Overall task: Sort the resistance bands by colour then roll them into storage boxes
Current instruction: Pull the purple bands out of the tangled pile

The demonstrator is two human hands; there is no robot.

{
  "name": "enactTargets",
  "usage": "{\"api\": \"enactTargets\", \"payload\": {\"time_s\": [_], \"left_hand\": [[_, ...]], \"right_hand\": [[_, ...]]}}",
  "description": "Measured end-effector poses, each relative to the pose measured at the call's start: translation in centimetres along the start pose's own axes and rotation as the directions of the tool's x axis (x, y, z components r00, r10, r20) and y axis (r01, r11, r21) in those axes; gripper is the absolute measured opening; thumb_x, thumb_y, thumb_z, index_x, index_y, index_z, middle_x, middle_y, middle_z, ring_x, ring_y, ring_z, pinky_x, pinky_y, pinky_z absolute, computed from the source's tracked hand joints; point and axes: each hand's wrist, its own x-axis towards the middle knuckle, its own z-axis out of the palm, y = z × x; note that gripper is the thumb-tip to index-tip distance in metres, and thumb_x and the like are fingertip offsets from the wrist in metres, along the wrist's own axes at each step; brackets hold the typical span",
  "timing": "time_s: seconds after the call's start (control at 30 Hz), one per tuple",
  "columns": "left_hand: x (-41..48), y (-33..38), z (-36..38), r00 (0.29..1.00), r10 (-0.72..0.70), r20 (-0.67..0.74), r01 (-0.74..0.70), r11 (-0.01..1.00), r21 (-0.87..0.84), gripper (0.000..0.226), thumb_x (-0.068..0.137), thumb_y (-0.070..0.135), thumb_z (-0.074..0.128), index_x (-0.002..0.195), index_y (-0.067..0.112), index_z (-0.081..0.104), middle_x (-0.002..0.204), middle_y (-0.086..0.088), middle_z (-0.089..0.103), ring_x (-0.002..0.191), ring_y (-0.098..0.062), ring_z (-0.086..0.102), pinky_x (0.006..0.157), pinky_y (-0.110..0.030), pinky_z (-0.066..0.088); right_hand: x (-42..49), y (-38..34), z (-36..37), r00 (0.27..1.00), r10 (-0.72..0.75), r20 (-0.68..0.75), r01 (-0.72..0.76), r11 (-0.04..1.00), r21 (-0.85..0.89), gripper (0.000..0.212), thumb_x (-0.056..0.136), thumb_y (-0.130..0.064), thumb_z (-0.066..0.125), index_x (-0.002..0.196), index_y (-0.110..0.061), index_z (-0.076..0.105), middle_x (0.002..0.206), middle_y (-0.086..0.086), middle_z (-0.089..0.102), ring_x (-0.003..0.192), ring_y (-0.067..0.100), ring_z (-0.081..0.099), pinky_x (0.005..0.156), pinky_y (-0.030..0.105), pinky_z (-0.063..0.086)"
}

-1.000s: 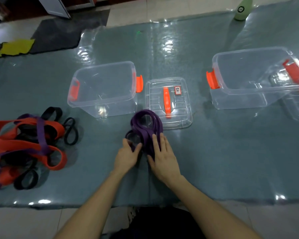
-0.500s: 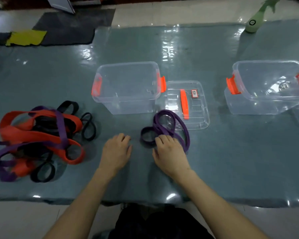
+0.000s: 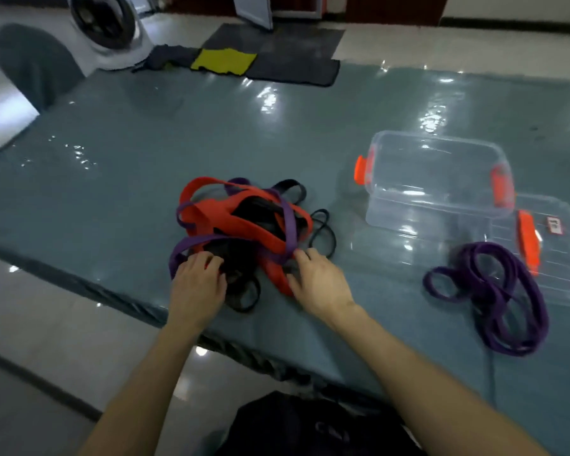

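A tangled pile of red bands [image 3: 224, 218], purple bands [image 3: 288, 222] and black bands [image 3: 323, 233] lies near the table's front edge. My left hand [image 3: 196, 284] rests on the pile's near left side, its fingers bent down onto a purple and a black band. My right hand [image 3: 316, 281] touches the pile's near right side, fingertips on a purple band and the red one. Neither hand plainly grips anything. A separate bundle of purple bands [image 3: 507, 294] lies loose to the right. A clear storage box [image 3: 435, 179] with orange latches stands open behind it.
The box's clear lid [image 3: 560, 258] with an orange handle lies flat to the right of the box, under the purple bundle's far edge. The glossy grey-green table [image 3: 211, 136] drops off at the left and front. Cloths and a fan lie on the floor beyond.
Both hands left the purple bundle and moved left onto the tangled pile. My head turned left, so the second box has gone out of view.
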Motion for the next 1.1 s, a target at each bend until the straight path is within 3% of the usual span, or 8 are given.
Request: {"api": "enactTargets", "payload": {"time_s": [0.17, 0.27, 0.43, 0.53, 0.67, 0.83, 0.93, 1.1], "left_hand": [[2.2, -4.1, -0.4, 0.990, -0.079, 0.114, 0.090, 0.992, -0.094, 0.064, 0.100, 0.020, 0.071, 0.159, 0.009, 0.050, 0.163, -0.021, 0.048, 0.142, -0.044, 0.053, 0.115, -0.058, 0.047], [4.1, -5.5, -0.1, 0.975, -0.042, 0.219, 0.068, 0.991, -0.112, 0.058, 0.104, 0.025, 0.067, 0.159, 0.013, 0.051, 0.145, -0.017, 0.062, 0.133, -0.041, 0.057, 0.111, -0.051, 0.046], [6.5, -6.8, -0.5, 0.974, 0.023, 0.224, -0.006, 0.997, -0.076, 0.040, 0.093, 0.034, 0.079, 0.129, 0.018, 0.070, 0.117, -0.008, 0.064, 0.117, -0.035, 0.062, 0.098, -0.048, 0.048], [8.0, -7.6, -1.7, 0.992, 0.047, 0.121, -0.029, 0.989, -0.144, 0.033, 0.093, 0.030, 0.080, 0.122, 0.016, 0.073, 0.114, -0.009, 0.064, 0.115, -0.036, 0.063, 0.097, -0.050, 0.052], [11.8, -9.1, -5.0, 0.990, -0.022, -0.141, -0.021, 0.955, -0.297, 0.028, 0.094, 0.019, 0.080, 0.119, 0.011, 0.070, 0.115, -0.011, 0.065, 0.108, -0.038, 0.066, 0.094, -0.053, 0.056], [17.5, -10.3, -12.0, 0.854, -0.194, -0.483, -0.062, 0.883, -0.465, 0.032, 0.094, 0.017, 0.081, 0.116, 0.020, 0.057, 0.114, -0.001, 0.060, 0.098, -0.022, 0.064, 0.087, -0.039, 0.056], [19.9, -10.3, -15.0, 0.865, -0.169, -0.472, -0.058, 0.901, -0.429, 0.034, 0.092, 0.022, 0.083, 0.115, 0.022, 0.058, 0.115, 0.001, 0.061, 0.102, -0.022, 0.066, 0.087, -0.043, 0.056], [22.2, -7.8, -15.8, 0.957, -0.041, -0.289, -0.082, 0.913, -0.400, 0.028, 0.097, 0.022, 0.079, 0.120, 0.014, 0.064, 0.128, -0.007, 0.060, 0.119, -0.031, 0.063, 0.096, -0.045, 0.053]], "right_hand": [[6.2, -2.6, 1.0, 0.952, 0.305, -0.028, -0.290, 0.929, 0.230, 0.070, 0.100, -0.041, 0.071, 0.151, -0.003, 0.042, 0.150, 0.020, 0.047, 0.122, 0.045, 0.062, 0.099, 0.052, 0.054], [9.1, -2.0, 0.8, 0.896, 0.443, 0.041, -0.425, 0.825, 0.372, 0.064, 0.094, -0.033, 0.077, 0.144, -0.002, 0.053, 0.143, 0.023, 0.060, 0.125, 0.044, 0.064, 0.105, 0.048, 0.052], [10.9, -1.2, -0.6, 0.883, 0.461, 0.086, -0.456, 0.803, 0.383, 0.031, 0.084, -0.024, 0.077, 0.111, -0.009, 0.075, 0.102, 0.016, 0.079, 0.102, 0.037, 0.073, 0.087, 0.042, 0.060], [12.3, -1.9, -3.7, 0.915, 0.402, 0.041, -0.391, 0.856, 0.337, 0.022, 0.083, -0.024, 0.077, 0.100, -0.011, 0.075, 0.093, 0.012, 0.077, 0.095, 0.036, 0.073, 0.081, 0.039, 0.059], [16.7, -4.9, -11.9, 0.971, 0.203, -0.124, -0.164, 0.949, 0.270, 0.018, 0.089, -0.028, 0.076, 0.101, -0.014, 0.076, 0.094, 0.009, 0.076, 0.096, 0.035, 0.071, 0.073, 0.034, 0.047], [19.4, -10.5, -24.2, 0.894, -0.016, -0.448, 0.209, 0.899, 0.385, 0.031, 0.090, -0.029, 0.072, 0.121, -0.026, 0.074, 0.094, -0.014, 0.072, 0.090, 0.016, 0.072, 0.086, 0.038, 0.061], [19.5, -12.5, -29.1, 0.901, -0.121, -0.418, 0.263, 0.916, 0.302, 0.032, 0.092, -0.024, 0.075, 0.123, -0.025, 0.074, 0.099, -0.007, 0.073, 0.095, 0.022, 0.074, 0.093, 0.046, 0.062], [17.6, -13.4, -33.1, 0.850, -0.201, -0.488, 0.343, 0.914, 0.220, 0.020, 0.099, -0.021, 0.072, 0.117, -0.017, 0.078, 0.100, -0.004, 0.076, 0.094, 0.025, 0.073, 0.092, 0.052, 0.060]]}}
